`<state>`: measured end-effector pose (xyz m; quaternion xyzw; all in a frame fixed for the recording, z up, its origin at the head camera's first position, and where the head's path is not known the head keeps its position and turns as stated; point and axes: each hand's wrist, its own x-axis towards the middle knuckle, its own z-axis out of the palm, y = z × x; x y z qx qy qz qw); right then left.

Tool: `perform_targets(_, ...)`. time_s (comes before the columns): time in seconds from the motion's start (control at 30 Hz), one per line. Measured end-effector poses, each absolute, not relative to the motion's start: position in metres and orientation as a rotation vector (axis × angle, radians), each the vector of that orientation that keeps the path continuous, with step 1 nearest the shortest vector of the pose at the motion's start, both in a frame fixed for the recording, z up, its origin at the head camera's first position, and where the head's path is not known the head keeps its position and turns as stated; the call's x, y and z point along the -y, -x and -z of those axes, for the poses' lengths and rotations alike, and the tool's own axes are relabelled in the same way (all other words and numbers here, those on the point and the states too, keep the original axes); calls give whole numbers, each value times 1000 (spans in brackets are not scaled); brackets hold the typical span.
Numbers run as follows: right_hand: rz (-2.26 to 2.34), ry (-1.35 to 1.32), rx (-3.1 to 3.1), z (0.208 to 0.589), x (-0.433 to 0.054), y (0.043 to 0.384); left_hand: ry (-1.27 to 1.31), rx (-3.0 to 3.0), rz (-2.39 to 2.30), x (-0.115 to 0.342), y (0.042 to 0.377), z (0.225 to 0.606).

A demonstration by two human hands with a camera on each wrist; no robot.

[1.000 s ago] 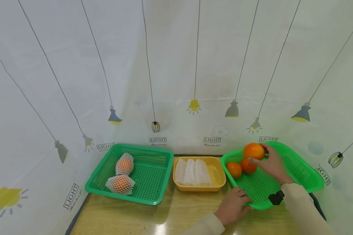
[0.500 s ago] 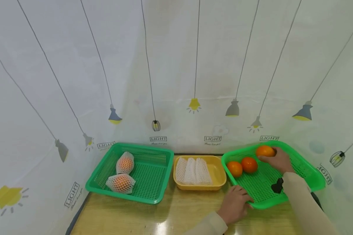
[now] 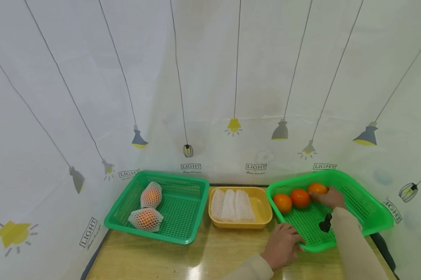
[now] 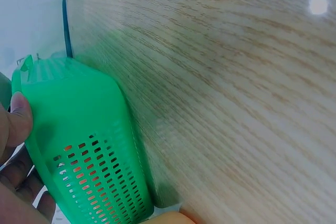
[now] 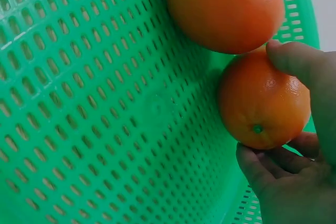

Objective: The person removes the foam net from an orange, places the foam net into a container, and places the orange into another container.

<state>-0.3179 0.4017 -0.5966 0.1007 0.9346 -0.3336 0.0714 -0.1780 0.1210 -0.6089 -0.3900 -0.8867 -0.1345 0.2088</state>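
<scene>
In the head view, my right hand [image 3: 331,197] holds an orange [image 3: 316,189] low inside the bright green basket [image 3: 367,217]. Its thumb and fingers curl round the fruit, whose green stem spot shows on the held orange [image 5: 265,100] in the right wrist view. Touching or nearly touching it is a second orange [image 3: 300,198], with a third orange [image 3: 282,203] farther left. My left hand [image 3: 283,245] grips the basket's near left corner. The left wrist view has the thumb on the outer wall of the basket [image 4: 79,114] and fingers past the rim.
A yellow tray [image 3: 264,217] with several white foam net sleeves [image 3: 233,206] stands in the middle. On the left, a darker green basket [image 3: 182,237] contains two netted fruits [image 3: 146,219]. A printed cloth wall [image 3: 210,77] rises behind the wooden table [image 3: 227,249].
My right hand has carried the orange rightward from above the others, then down into the basket beside them. The left hand keeps its grip on the corner.
</scene>
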Motion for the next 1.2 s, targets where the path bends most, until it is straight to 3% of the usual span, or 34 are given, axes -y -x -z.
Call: perform_targets(1.2, 996, -275, -2662, 583, -405, 311, 1083, 2529, 375, -119, 176, 604)
